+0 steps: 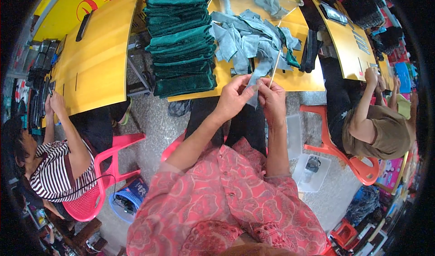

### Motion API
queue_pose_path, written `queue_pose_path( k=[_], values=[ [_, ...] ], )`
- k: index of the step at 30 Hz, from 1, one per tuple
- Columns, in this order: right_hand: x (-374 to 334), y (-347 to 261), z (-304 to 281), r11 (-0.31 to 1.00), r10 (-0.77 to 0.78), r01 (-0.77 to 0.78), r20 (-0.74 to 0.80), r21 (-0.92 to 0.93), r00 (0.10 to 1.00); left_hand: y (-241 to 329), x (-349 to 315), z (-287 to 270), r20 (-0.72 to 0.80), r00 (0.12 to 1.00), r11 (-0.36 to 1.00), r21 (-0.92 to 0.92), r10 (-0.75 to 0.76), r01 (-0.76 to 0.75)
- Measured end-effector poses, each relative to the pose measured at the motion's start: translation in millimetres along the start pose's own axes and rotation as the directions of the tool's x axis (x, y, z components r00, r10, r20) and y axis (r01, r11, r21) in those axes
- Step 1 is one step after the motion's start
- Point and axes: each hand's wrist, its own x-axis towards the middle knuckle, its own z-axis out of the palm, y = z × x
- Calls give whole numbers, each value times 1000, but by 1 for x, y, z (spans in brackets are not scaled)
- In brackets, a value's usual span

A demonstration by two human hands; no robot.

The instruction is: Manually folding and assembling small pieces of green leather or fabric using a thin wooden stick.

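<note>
Just past the table's near edge, a light blue-grey fabric strip point(263, 70) is pinched between my two hands. My left hand point(236, 99) grips it with thumb and forefinger. The fingers of my right hand point(273, 102) are closed at the same strip, and a thin pale stick point(276, 64) rises from them toward the far right. The strip's lower end hangs between the hands. Beyond them lies a loose heap of similar blue-grey fabric pieces point(247, 34). Left of the heap, dark green velvet pieces point(181, 45) are stacked in a long overlapping row.
A clear plastic bin point(294, 1) with more fabric stands at the back of the yellow table point(308, 80). Black folded pieces point(309, 52) lie at its right. Co-workers sit left point(63, 165) and right point(378, 129). A blue basket point(124, 206) and clear box point(311, 172) are on the floor.
</note>
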Motion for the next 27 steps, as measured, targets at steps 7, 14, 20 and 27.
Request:
queue_pose_path(
  k=[7, 14, 20, 27],
  values=[
    [-19, 3, 3, 997, -48, 53, 77, -62, 996, -22, -8, -5, 186, 944, 446, -845, -274, 296],
    [-27, 5, 9, 995, -65, 71, 85, -72, 994, -18, -17, -8, 203, 931, 414, -852, -304, 321],
    [-25, 13, 2, 997, -49, 54, 81, -54, 996, -23, -24, -5, 230, 918, 444, -820, -322, 361],
    [-34, 2, 4, 984, 6, 7, 73, -176, 997, -18, -28, -7, 281, 906, 453, -794, -318, 405]
  ],
)
